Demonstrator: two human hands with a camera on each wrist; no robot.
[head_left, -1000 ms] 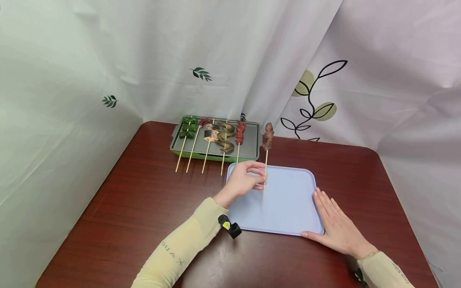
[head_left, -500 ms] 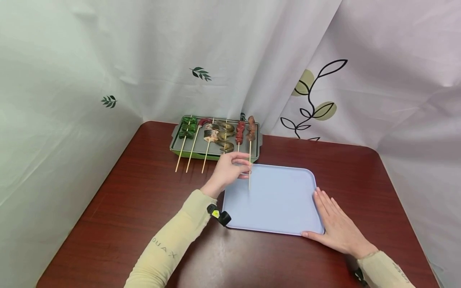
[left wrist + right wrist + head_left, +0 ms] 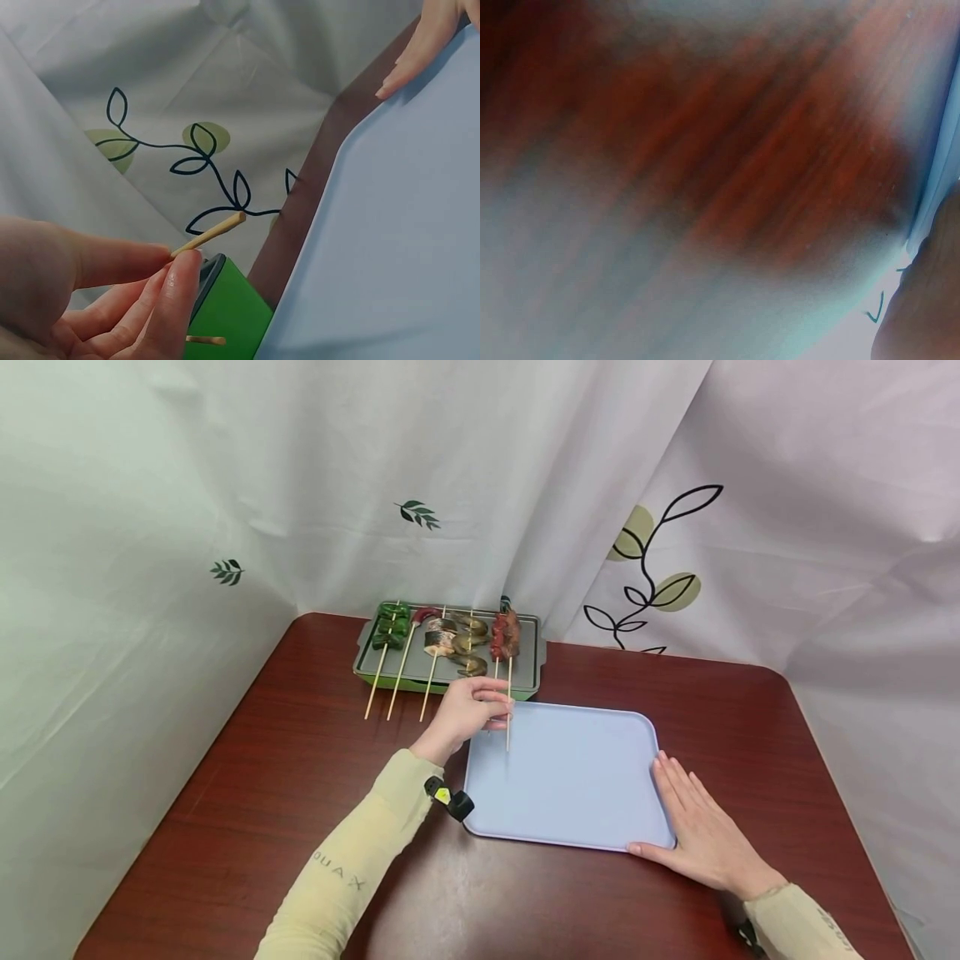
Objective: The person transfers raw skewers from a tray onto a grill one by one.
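In the head view my left hand [image 3: 467, 710] pinches the wooden stick of a brown meat skewer [image 3: 512, 633] between thumb and fingers. Its meat end is over the right part of a grey-topped green grill tray [image 3: 530, 664], close beside a red meat skewer [image 3: 497, 637]. Whether the meat touches the tray I cannot tell. The stick's end [image 3: 214, 232] pokes out past my fingertips in the left wrist view. My right hand [image 3: 705, 837] lies with straight fingers against the right edge of a pale blue tray [image 3: 573, 777].
On the grill tray also lie a green pepper skewer [image 3: 391, 628], a dark red piece on a stick [image 3: 426, 613], a fish-like skewer [image 3: 440, 635] and a grey-brown skewer [image 3: 470, 645]. Their sticks overhang the front. A white curtain [image 3: 337, 485] stands behind the dark red table [image 3: 300, 760].
My left hand has carried the brown meat skewer leftward from above the blue tray to the grill tray, beside the red meat skewer. My right hand has stayed put.
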